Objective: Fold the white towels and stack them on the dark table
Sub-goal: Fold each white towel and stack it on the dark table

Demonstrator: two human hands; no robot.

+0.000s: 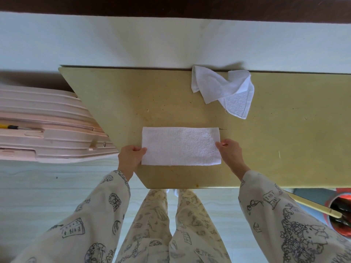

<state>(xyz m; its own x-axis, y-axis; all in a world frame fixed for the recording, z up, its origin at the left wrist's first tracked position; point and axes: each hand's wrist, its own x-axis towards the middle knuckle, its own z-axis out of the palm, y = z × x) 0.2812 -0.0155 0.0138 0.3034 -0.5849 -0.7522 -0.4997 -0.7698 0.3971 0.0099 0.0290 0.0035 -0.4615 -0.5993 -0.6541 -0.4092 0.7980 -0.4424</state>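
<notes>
A white towel [181,146] lies flat as a long rectangle, folded once, near the front of the olive-yellow table [133,103]. My left hand [131,158] pinches the towel's left short edge. My right hand [230,152] pinches its right short edge. A second white towel [223,90] lies crumpled at the table's far edge, to the right, apart from both hands.
A pale pink ribbed suitcase [51,126] lies on the floor left of the table, with a yellow-handled screwdriver [9,127] on it. A red container [340,211] with a stick in it stands at the lower right. The wall runs behind the table.
</notes>
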